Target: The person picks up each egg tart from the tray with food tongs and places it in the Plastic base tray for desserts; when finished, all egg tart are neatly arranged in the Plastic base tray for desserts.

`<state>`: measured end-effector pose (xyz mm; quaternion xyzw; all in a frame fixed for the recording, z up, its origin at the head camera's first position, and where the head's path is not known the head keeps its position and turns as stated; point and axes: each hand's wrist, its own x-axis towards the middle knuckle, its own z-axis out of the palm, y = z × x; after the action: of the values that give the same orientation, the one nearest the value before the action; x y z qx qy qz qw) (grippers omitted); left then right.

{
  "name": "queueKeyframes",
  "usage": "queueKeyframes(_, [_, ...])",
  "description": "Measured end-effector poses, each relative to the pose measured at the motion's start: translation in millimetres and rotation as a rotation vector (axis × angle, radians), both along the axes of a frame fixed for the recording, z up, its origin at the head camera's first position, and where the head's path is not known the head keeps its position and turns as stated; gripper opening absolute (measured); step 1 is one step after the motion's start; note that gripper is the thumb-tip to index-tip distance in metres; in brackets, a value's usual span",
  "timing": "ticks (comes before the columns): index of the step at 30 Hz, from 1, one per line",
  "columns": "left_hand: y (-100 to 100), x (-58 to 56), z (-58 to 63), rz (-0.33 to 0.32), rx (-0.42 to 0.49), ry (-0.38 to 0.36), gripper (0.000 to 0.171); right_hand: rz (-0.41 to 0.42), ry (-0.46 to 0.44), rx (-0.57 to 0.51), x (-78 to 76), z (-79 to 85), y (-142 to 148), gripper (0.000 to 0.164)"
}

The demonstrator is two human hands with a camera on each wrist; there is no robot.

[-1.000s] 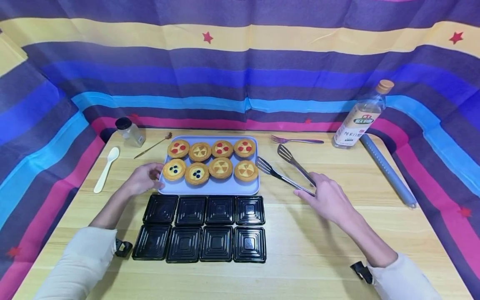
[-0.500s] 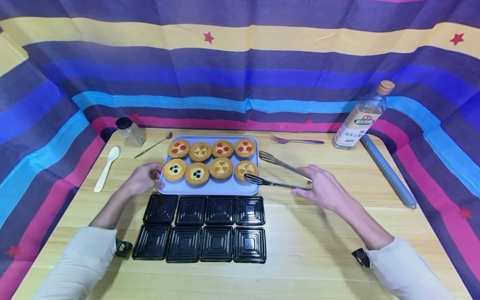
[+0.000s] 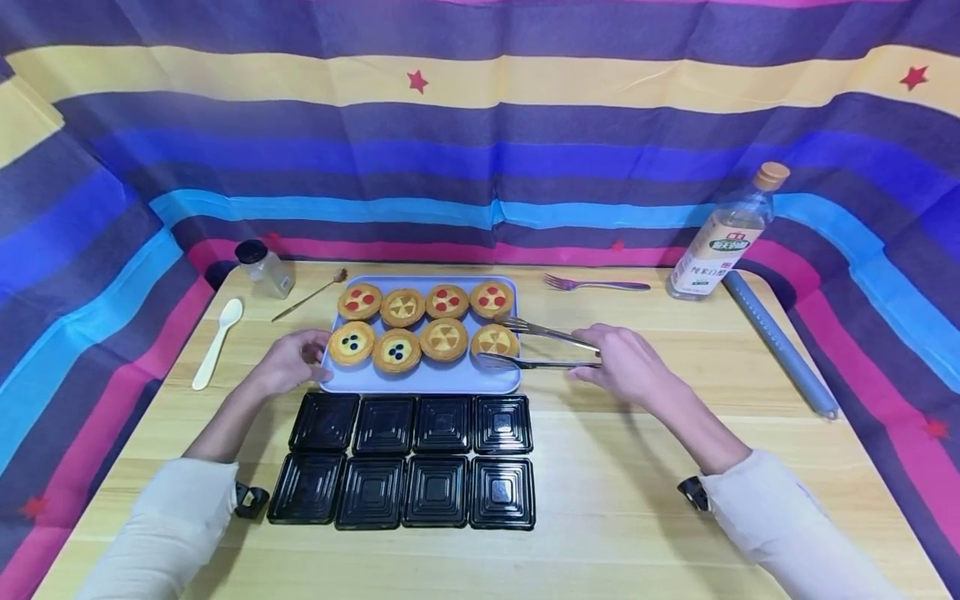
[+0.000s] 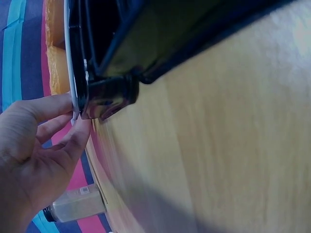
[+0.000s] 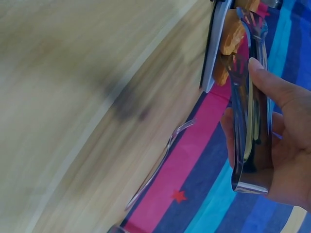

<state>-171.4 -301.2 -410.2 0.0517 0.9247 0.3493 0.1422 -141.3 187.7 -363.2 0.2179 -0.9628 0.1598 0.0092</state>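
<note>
My right hand grips a pair of metal tongs with slotted ends. The spread tong ends reach over the lilac tray, one on each side of the front-right tart, which has a fan-patterned top. Several small tarts stand in two rows on this tray, some topped with red pieces, two with dark berries. At the tray's left edge, my left hand holds the rim; in the left wrist view, the thumb and fingers pinch it.
Several square black plastic containers lie in two rows before the tray. Behind stand a jar and a bottle. A white spoon, a thin stick, a fork and a grey-blue rod lie around.
My right hand has moved left with the tongs, which went from right of the tray to either side of the front-right tart. The left hand has stayed at the tray's edge.
</note>
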Motion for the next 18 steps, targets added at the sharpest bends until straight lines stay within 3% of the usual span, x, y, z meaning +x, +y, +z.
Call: queueKeyframes(18, [0.4,-1.0,1.6,-0.011,-0.027,0.002,0.063,0.003,0.058,0.001,2.2,3.6,-0.8,0.054])
